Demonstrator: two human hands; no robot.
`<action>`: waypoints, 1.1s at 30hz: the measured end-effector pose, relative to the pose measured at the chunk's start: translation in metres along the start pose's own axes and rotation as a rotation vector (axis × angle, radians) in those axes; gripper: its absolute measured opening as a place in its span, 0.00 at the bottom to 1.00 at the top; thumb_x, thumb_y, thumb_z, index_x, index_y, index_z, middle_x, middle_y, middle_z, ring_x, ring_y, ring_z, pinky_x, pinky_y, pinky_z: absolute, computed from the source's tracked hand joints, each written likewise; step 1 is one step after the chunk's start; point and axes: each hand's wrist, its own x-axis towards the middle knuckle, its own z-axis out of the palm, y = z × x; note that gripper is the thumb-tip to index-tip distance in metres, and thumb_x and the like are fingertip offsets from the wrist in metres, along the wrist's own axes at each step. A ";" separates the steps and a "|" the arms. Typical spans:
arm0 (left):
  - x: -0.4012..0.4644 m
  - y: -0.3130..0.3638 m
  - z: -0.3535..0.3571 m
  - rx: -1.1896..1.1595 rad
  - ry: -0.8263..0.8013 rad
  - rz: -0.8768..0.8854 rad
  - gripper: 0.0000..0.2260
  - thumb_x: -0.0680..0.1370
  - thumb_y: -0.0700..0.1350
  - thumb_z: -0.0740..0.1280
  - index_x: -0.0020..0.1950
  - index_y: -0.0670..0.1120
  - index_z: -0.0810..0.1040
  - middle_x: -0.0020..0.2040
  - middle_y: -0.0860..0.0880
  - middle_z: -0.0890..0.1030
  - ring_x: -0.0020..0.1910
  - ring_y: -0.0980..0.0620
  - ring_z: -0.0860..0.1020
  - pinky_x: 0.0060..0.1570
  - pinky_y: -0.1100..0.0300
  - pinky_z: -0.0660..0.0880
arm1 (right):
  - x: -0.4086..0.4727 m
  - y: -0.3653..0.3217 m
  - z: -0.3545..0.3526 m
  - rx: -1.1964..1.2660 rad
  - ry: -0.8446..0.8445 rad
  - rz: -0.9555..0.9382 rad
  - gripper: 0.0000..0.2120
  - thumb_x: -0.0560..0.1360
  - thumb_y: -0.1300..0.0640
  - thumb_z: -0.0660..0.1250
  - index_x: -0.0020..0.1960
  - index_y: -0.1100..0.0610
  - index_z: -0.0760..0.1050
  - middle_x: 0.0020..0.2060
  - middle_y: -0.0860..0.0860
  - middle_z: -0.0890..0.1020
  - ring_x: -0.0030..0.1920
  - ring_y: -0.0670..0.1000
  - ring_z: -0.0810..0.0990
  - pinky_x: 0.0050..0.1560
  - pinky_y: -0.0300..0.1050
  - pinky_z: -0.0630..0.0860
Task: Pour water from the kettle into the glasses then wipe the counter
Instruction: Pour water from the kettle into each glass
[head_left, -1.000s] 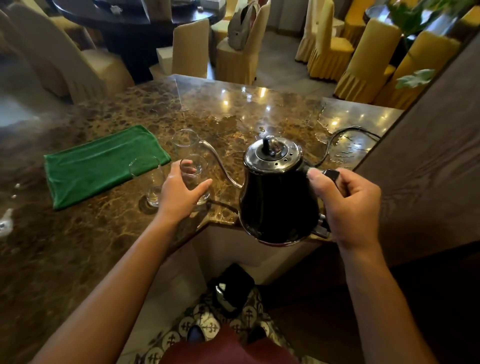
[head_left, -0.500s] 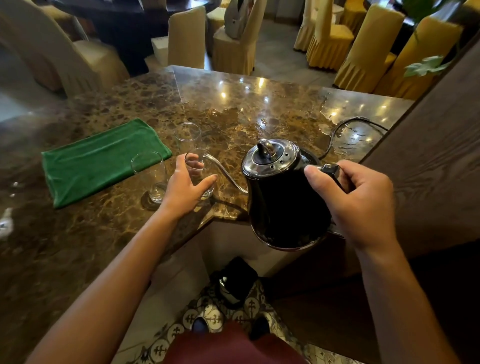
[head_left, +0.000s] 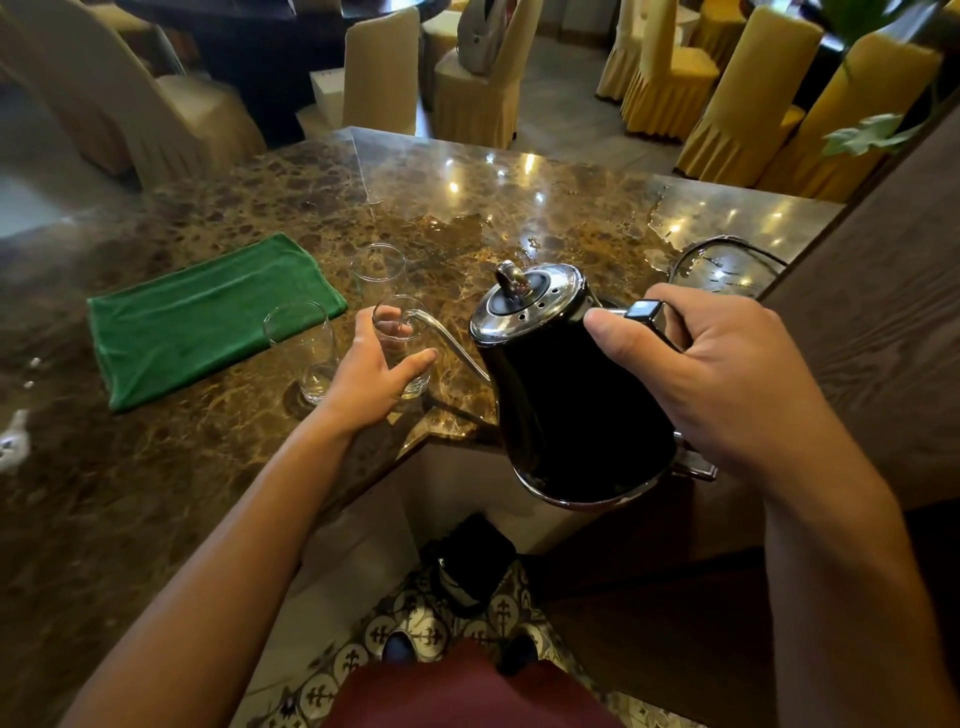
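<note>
marble counter (head_left: 519, 218): glasses (head_left: 301, 353), green cloth (head_left: 208, 317)

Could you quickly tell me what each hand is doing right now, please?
Left hand: gripping the nearest glass on the counter.
Right hand: gripping the handle of the black kettle, tilted toward that glass.

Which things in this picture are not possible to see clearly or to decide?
Head view only:
- Black metal kettle: its water level is hidden by its opaque body; its handle is covered by the right hand.
- Clear glass held by the left hand: whether water is flowing from the thin spout is too fine to see.
- Pale object at the left edge: blurred and cut off.
</note>
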 end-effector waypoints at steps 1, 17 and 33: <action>0.000 0.000 -0.001 -0.002 -0.006 -0.003 0.26 0.75 0.45 0.75 0.67 0.45 0.64 0.58 0.46 0.76 0.60 0.45 0.78 0.65 0.44 0.75 | 0.001 0.000 -0.001 -0.003 -0.009 0.000 0.25 0.78 0.41 0.69 0.31 0.56 0.67 0.24 0.44 0.69 0.26 0.45 0.68 0.25 0.37 0.62; 0.000 -0.001 0.000 -0.033 -0.004 -0.004 0.26 0.76 0.46 0.75 0.68 0.45 0.65 0.58 0.49 0.77 0.62 0.49 0.77 0.67 0.44 0.73 | 0.009 -0.007 -0.005 -0.073 -0.057 -0.026 0.30 0.75 0.31 0.64 0.33 0.57 0.68 0.27 0.54 0.71 0.27 0.52 0.70 0.26 0.42 0.64; 0.001 -0.002 0.000 -0.032 -0.015 0.000 0.27 0.76 0.46 0.75 0.68 0.45 0.65 0.60 0.46 0.77 0.63 0.49 0.78 0.67 0.46 0.74 | 0.005 -0.001 -0.004 -0.001 -0.066 -0.009 0.29 0.76 0.32 0.65 0.33 0.57 0.69 0.27 0.55 0.72 0.28 0.55 0.72 0.28 0.49 0.67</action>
